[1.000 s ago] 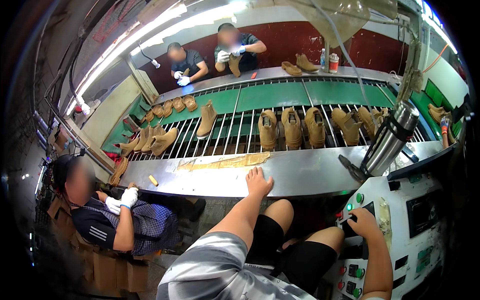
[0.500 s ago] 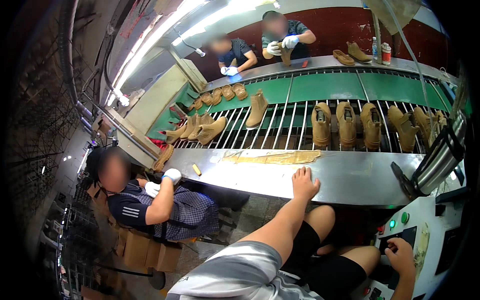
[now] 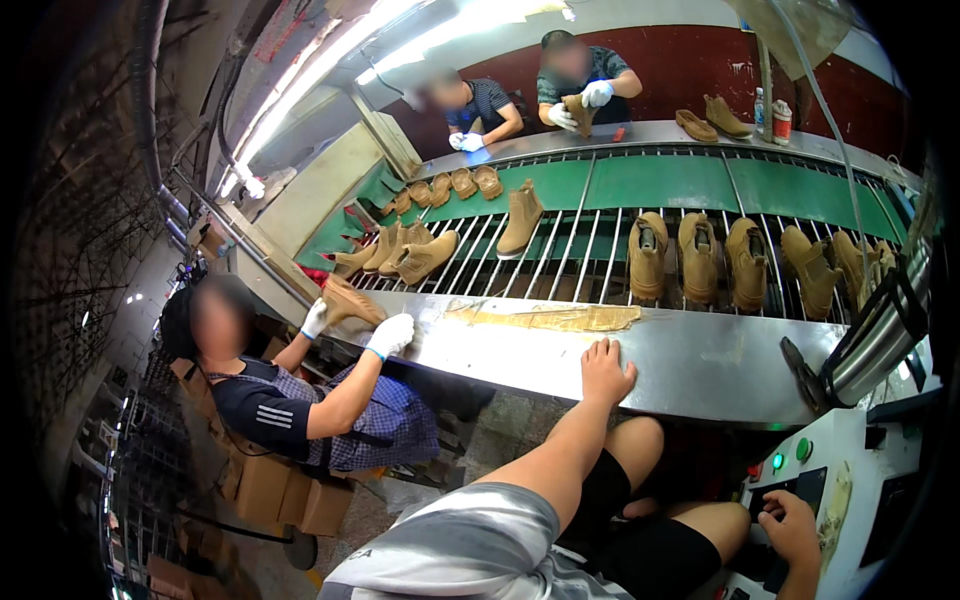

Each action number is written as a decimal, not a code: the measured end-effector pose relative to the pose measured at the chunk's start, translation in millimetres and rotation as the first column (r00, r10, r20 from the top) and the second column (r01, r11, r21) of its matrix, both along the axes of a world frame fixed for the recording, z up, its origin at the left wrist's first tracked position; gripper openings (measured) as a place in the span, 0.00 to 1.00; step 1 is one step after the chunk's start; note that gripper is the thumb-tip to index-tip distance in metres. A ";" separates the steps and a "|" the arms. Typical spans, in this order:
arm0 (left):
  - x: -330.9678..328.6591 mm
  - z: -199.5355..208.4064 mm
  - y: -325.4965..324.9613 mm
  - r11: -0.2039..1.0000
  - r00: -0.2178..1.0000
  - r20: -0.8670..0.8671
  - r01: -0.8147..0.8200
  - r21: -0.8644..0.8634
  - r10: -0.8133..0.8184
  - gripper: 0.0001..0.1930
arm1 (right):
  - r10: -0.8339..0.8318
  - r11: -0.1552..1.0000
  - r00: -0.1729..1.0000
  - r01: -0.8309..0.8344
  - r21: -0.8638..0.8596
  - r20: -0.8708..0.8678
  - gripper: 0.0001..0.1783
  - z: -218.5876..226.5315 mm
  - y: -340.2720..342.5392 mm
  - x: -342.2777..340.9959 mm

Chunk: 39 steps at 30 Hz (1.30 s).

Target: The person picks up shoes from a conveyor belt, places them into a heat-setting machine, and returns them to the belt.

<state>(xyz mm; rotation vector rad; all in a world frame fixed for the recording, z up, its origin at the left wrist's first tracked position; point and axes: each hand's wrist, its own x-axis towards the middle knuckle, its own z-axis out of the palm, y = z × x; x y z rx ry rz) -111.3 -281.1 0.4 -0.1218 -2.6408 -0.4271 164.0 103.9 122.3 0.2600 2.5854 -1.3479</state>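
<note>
My left hand [image 3: 606, 372] lies palm down on the steel ledge [image 3: 700, 360] along the conveyor. Its fingers are stretched out, and it holds nothing. At the lower right my right hand [image 3: 788, 522] rests by the white control box [image 3: 845, 450], its fingers loosely bent and no object visible in them. A strip of brown tape [image 3: 540, 316] is on the ledge just beyond my left hand. Past it, tan boots [image 3: 648, 262] stand on the roller conveyor [image 3: 575, 262].
At left a gloved co-worker [image 3: 300, 400] handles a tan boot [image 3: 352, 303] at the ledge's end. Two people [image 3: 585, 85] work across the line. On the right are a steel cylinder [image 3: 880, 335] and black-handled tool [image 3: 802, 370]. Cardboard boxes [image 3: 290, 495] sit at lower left.
The co-worker at left has reached forward and taken up the boot from the ledge's end. The small yellow piece no longer shows on the ledge. My hands have barely moved; the view shifted slightly.
</note>
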 end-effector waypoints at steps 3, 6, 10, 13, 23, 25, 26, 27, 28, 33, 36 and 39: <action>-2.2 -1.6 -4.0 1.000 1.000 -0.013 0.007 0.003 -0.007 0.25 | 0.019 0.999 0.999 -0.020 0.044 0.031 0.20 12.0 -7.2 -1.8; -2.7 0.4 -1.8 1.000 0.999 -0.047 0.016 0.001 -0.016 0.24 | -0.010 1.000 0.998 0.009 0.027 0.060 0.20 6.7 -5.3 -1.0; -1.5 4.3 -3.1 1.000 0.999 -0.042 0.027 0.014 -0.026 0.23 | 0.019 0.998 0.999 -0.021 0.054 0.045 0.20 12.7 -8.0 -3.5; -2.4 0.0 -4.4 1.000 0.998 -0.054 0.019 -0.011 -0.020 0.23 | 0.021 0.998 0.998 -0.025 0.060 0.060 0.20 17.2 -10.0 -3.6; -2.2 4.5 -4.5 0.999 0.998 0.045 0.033 0.032 -0.035 0.25 | 0.035 0.997 0.998 -0.038 0.064 0.045 0.21 13.4 -9.4 -2.5; -2.5 4.0 -4.8 0.999 0.999 0.038 0.033 0.030 -0.034 0.25 | 0.036 0.997 0.998 -0.039 0.066 0.046 0.21 13.8 -9.5 -2.7; -2.7 2.3 -5.6 0.999 0.999 0.029 0.031 0.026 -0.032 0.25 | 0.036 0.997 0.998 -0.040 0.068 0.048 0.21 14.3 -9.9 -2.9; -3.0 0.7 -6.4 0.999 0.999 0.019 0.029 0.021 -0.030 0.25 | 0.037 0.997 0.998 -0.040 0.070 0.051 0.21 15.0 -10.4 -3.0; -3.4 -0.9 -6.9 1.000 1.000 -0.004 0.027 0.007 -0.027 0.24 | 0.040 0.996 0.998 -0.044 0.075 0.052 0.21 16.2 -10.7 -3.4; -3.8 -1.9 -5.1 1.000 0.999 -0.041 0.019 -0.019 -0.020 0.24 | 0.047 0.995 0.998 -0.051 0.085 0.048 0.21 16.6 -10.0 -3.5; -4.0 -0.6 -6.0 0.999 0.999 -0.039 0.030 -0.017 -0.031 0.24 | 0.051 0.995 0.997 -0.055 0.078 0.051 0.21 16.2 -10.0 -4.3; -3.4 0.4 -5.8 0.999 0.999 -0.023 0.031 -0.016 -0.032 0.24 | 0.060 0.995 0.997 -0.063 0.075 0.047 0.21 16.4 -9.6 -4.6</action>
